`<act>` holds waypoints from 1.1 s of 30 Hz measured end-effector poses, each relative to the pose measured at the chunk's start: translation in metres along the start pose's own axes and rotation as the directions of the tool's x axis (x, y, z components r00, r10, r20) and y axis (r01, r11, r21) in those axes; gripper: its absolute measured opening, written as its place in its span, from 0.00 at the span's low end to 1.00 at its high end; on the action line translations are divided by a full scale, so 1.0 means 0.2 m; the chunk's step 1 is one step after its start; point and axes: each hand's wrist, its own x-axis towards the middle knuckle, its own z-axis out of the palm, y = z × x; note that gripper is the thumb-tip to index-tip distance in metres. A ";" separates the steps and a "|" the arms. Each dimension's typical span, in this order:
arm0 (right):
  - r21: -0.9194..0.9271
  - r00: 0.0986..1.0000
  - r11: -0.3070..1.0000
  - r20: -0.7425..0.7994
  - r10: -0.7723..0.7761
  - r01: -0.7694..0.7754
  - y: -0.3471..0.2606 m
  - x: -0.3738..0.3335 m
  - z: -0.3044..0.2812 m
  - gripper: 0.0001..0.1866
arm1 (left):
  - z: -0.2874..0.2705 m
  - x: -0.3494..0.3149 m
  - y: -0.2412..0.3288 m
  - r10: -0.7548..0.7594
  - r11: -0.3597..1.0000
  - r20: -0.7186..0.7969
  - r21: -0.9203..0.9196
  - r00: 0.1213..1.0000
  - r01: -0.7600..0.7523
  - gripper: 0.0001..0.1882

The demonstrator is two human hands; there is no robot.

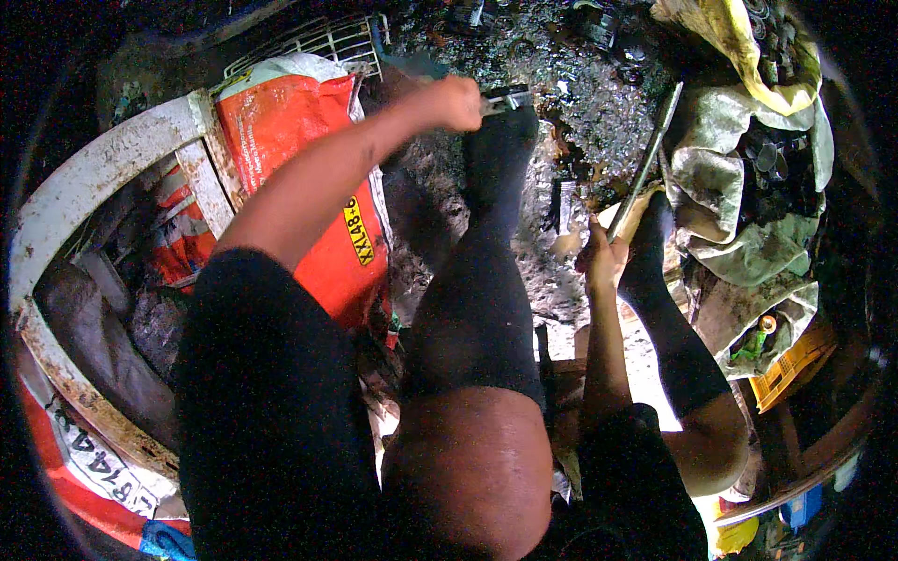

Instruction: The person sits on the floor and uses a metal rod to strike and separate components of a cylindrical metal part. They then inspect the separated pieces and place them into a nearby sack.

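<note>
My left hand [456,103] is closed in a fist at the end of my outstretched arm, near the upper middle. From it juts a short tool with a shiny metal end [506,98], just above my dark-covered left foot; its exact kind is unclear. Lower and to the right, my right hand [603,259] is wrapped round a long metal rod [647,161]. The rod slants up and to the right, its far end above the littered ground beside a pale sack. My right foot is close to the rod's lower part.
At left stand a red-orange printed bag [285,140] and a rusty white metal frame [108,154]. Dirty pale sacks [702,173] holding dark scrap pieces line the right, with a yellow bag [748,56] above. Small shiny bits cover the ground [533,51]. An orange crate [795,366] sits lower right.
</note>
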 end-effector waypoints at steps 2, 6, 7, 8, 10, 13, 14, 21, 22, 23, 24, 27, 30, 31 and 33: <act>0.028 0.998 0.998 0.019 0.064 -0.064 -0.16 -0.09 0.05 0.22 | -0.02 -0.19 0.16 -0.148 0.986 -0.171 -0.103 0.974 0.132 0.12; 0.017 0.997 0.997 -0.026 0.078 -0.078 -0.09 -0.05 0.02 0.21 | -0.07 -0.18 0.31 -0.288 0.957 -0.224 -0.114 0.931 0.269 0.13; 0.021 0.997 0.998 -0.031 0.067 -0.067 -0.06 -0.03 0.01 0.22 | -0.10 -0.16 0.37 -0.201 0.979 -0.136 -0.044 0.970 0.197 0.14; 0.014 0.997 0.998 -0.029 0.067 -0.067 -0.04 -0.01 0.00 0.22 | -0.19 -0.17 0.44 -0.130 0.991 -0.045 0.024 0.991 0.131 0.15; 0.049 0.999 0.998 -0.025 0.044 -0.043 -0.08 -0.05 0.03 0.23 | -0.34 -0.18 0.50 0.016 0.998 0.047 0.053 0.999 -0.018 0.18; -0.027 0.995 0.998 -0.089 -0.052 0.050 0.03 0.03 -0.01 0.24 | -0.50 -0.05 0.35 0.175 0.982 -0.088 0.081 0.981 -0.168 0.28; 0.154 0.995 0.984 -0.033 0.093 -0.087 -0.13 -0.07 0.08 0.24 | -0.48 -0.03 0.18 0.078 0.997 -0.098 0.026 0.992 -0.076 0.29; 0.087 0.990 0.987 -0.012 0.140 -0.138 -0.17 -0.09 0.04 0.21 | -0.15 0.19 -0.04 -0.101 0.995 -0.092 -0.021 0.991 0.099 0.33; 0.027 0.992 0.992 0.014 0.124 -0.125 -0.16 -0.08 0.04 0.22 | -0.09 0.21 -0.08 -0.041 0.996 -0.144 0.069 0.989 0.051 0.35; 0.044 0.992 0.991 0.016 0.124 -0.124 -0.16 -0.08 0.03 0.22 | -0.09 0.22 -0.07 -0.034 0.999 -0.111 0.024 0.993 0.037 0.34; 0.061 0.992 0.991 0.020 0.122 -0.123 -0.16 -0.08 0.02 0.23 | -0.08 0.22 -0.07 -0.027 0.999 -0.079 -0.022 0.996 0.026 0.34; 0.079 0.995 0.992 -0.007 0.097 -0.096 -0.15 -0.06 0.01 0.24 | -0.10 0.19 -0.09 0.040 0.995 -0.030 -0.085 0.999 -0.043 0.35; 0.111 0.997 0.991 -0.028 0.077 -0.074 -0.10 -0.03 0.02 0.23 | -0.06 0.14 -0.17 0.068 0.973 -0.046 -0.219 0.997 -0.076 0.38; 0.129 0.994 0.987 -0.022 0.104 -0.100 -0.09 -0.02 0.00 0.24 | -0.06 0.13 -0.16 0.069 0.972 -0.049 -0.222 0.996 -0.079 0.37; 0.167 0.988 0.974 0.010 0.154 -0.153 -0.15 -0.04 0.01 0.26 | -0.06 0.11 -0.19 0.057 0.973 -0.055 -0.219 0.997 -0.067 0.34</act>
